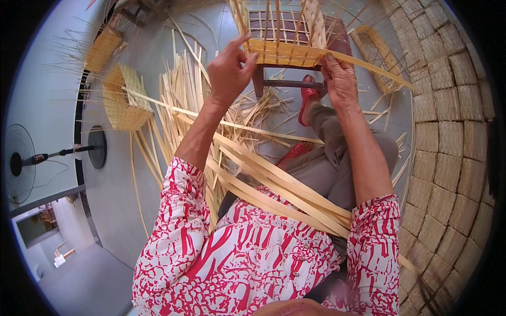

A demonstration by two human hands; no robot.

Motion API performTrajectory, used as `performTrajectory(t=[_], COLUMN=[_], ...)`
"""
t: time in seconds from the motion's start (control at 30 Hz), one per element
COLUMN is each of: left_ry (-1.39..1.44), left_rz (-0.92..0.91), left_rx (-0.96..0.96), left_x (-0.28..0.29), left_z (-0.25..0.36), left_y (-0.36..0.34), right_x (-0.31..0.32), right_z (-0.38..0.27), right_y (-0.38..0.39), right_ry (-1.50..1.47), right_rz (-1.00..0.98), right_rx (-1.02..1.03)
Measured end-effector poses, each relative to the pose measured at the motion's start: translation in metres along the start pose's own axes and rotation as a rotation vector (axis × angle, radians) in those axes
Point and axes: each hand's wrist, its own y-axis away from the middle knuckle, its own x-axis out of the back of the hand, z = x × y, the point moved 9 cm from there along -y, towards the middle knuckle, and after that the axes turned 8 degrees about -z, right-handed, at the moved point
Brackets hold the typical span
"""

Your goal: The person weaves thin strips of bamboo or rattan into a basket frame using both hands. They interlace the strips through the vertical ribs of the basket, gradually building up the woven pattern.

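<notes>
A partly woven bamboo basket [287, 53] rests on a low dark stool [258, 81] in front of me, with loose upright strips along its walls. My left hand [232, 73] is at its near left corner, thumb and index finger apart, the thumb against the weave. At the near right corner, my right hand [340, 81] pinches a long flat bamboo strip [377, 70] against the wall. That strip runs along the near side, and its free end sticks out to the right. More flat strips [279, 184] lie across my lap.
Loose strips [176, 100] are heaped on the floor to the left. Part-woven baskets [124, 100] with spiky ends stand beyond them; another basket [377, 58] lies at right. Stacked woven pieces [437, 142] line the right side. A standing fan [21, 160] is far left.
</notes>
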Motion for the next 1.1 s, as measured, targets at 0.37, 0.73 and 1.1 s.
performTrajectory(t=[0.37,0.73,1.1], left_ry=[-0.310,-0.171,-0.080], left_rz=[-0.351,-0.314,-0.193], left_rx=[0.050,0.067,-0.041], left_x=[-0.023,-0.023,-0.007], left_z=[-0.008,-0.011,-0.001], left_y=[-0.036,-0.036,-0.023], right_x=[-0.007,-0.014,-0.015], right_z=[0.005,0.001,0.001], right_y=[0.006,0.010,0.009], right_ry=[0.103,0.076,0.041], right_rz=[-0.055,-0.031,0.000], right_rx=[-0.050,-0.017,-0.036])
